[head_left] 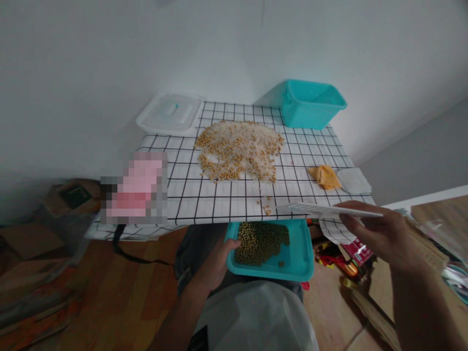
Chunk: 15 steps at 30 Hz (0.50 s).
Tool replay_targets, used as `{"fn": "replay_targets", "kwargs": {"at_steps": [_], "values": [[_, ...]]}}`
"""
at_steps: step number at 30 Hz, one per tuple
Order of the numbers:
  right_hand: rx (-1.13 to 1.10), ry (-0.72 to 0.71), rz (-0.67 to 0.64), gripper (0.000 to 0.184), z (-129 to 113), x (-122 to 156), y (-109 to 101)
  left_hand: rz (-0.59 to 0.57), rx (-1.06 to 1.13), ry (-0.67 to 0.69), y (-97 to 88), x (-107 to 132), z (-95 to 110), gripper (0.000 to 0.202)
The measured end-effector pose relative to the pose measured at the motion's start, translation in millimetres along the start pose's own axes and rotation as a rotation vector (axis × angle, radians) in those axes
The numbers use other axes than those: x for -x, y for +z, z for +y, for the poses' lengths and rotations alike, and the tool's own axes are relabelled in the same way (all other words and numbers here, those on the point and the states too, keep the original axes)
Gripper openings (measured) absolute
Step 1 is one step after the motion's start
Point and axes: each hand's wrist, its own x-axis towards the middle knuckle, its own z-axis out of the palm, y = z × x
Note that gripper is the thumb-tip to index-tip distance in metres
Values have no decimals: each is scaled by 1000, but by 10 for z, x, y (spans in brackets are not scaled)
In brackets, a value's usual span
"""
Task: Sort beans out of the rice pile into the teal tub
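My left hand (pixel 218 265) grips the left rim of a turquoise tray (pixel 299 256), its thumb over the edge. The tray sits below the table's front edge, above my lap. Round yellow beans (pixel 258 246) cover its left and middle part, partly in shadow. My right hand (pixel 383 239) is closed on a thin white plastic piece (pixel 310 209), seen nearly edge-on at the table's front edge. A few stray beans (pixel 267 210) lie left of that piece. Farther back, a wide pile of white rice grains mixed with beans (pixel 241 146) spreads over the checked tablecloth (pixel 186 190).
A turquoise bin (pixel 310 105) stands at the back right, a clear lidded container (pixel 170 114) at the back left. An orange cloth (pixel 324 176) and a folded white cloth (pixel 354 180) lie at right. A blurred pink item (pixel 141 180) is at left. Boxes (pixel 27 239) crowd the floor.
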Motion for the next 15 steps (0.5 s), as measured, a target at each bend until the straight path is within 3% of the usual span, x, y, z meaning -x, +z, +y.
{"fn": "replay_targets", "kwargs": {"at_steps": [5, 15], "values": [[-20, -11, 69, 21, 96, -58, 98, -29, 48, -8, 36, 7, 32, 36], [-67, -92, 1, 22, 24, -239, 333, -31, 30, 6, 66, 36, 86, 39]]}}
